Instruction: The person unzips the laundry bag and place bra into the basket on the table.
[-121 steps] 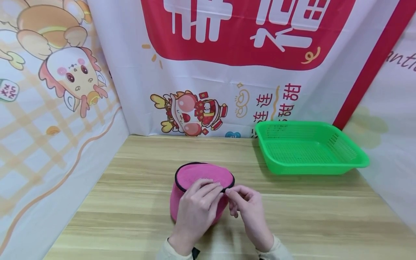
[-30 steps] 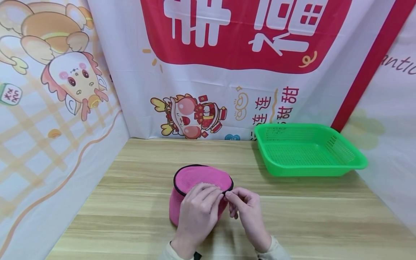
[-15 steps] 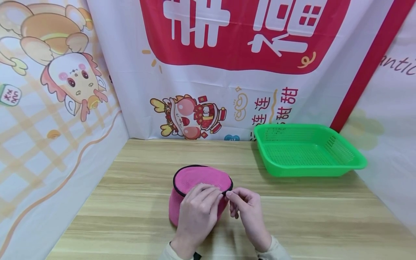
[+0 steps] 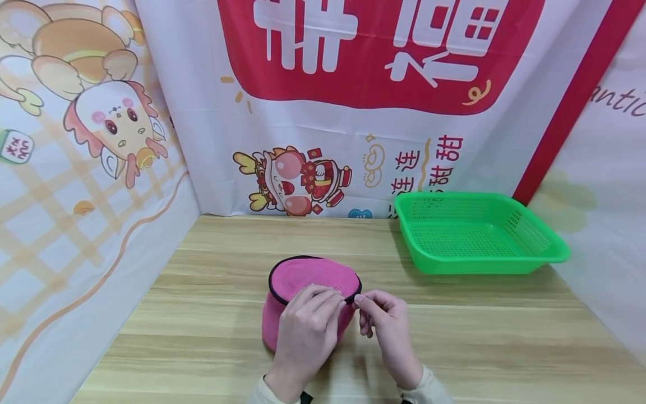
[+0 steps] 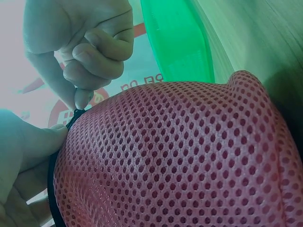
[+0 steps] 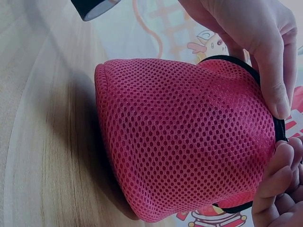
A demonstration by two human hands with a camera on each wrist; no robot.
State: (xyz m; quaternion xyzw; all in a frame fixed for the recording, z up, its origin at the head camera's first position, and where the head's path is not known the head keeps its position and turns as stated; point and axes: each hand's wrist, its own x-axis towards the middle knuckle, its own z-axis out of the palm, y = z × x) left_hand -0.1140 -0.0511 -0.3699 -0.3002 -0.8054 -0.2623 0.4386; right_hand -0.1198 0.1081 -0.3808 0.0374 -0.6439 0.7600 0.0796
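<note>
"Bag [image 6: 184,137] of pink mesh, barrel-shaped, stands on a pale wooden table [image 4: 202,314], between a person's two hands."

"What are the fingers doing?"

"The left hand [image 4: 307,335] reaches over the near side and pinches the black rim [image 5: 53,191] between thumb and fingers. The right hand [image 4: 387,331] has thumb and index finger closed on the zipper [image 6: 281,128] along that rim, just beside the left fingertips; its other fingers curl inward. Exactly what sits between those right fingertips is hidden."

"How would it handle?"

"Light and soft, I'd judge, with a textured weave unlikely to slip or break. The walls would probably dent under a squeeze, so the firmer-looking rim seems the best place to hold. I can't tell whether anything is inside."

"Anything nearby, or in the way?"

"A green plastic basket [image 4: 479,266] with perforated sides stands farther back, to the right, well apart from the bag. A printed cloth [image 4: 328,123] hangs behind. Neither crowds the hands. The left hand itself blocks most: from the head camera it covers much of the bag's near side. In the right-wrist view a dark cylindrical object [image 6: 89,7] peeks in at the top; I can't tell what it is."
</note>
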